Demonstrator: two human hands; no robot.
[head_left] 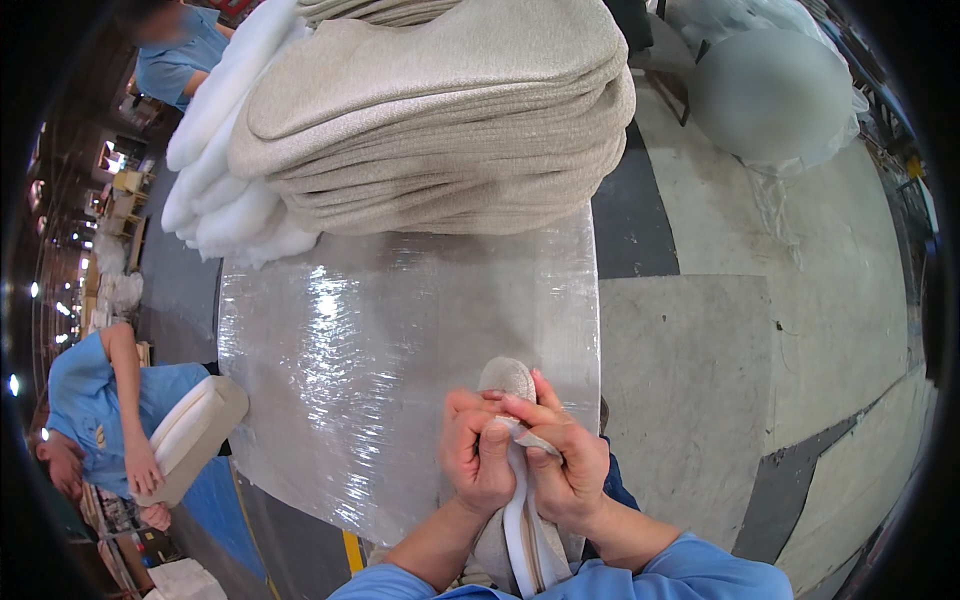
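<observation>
1 co-worker (178,65) is at the upper left of the frame; at lower left another person (130,385) holds a beige cushion (203,440). White padding (225,190) lies beside a stack of beige pieces (430,130) at top centre, on a plastic-wrapped table (430,300). At lower centre, the left hand (476,450) is clamped on a beige cover (508,376). Its long axis runs to the lower edge, between that and the right hand (567,455), also gripping it; neither is clearly nearer. A white strip (517,535) shows along it; I cannot tell whether it is filled.
</observation>
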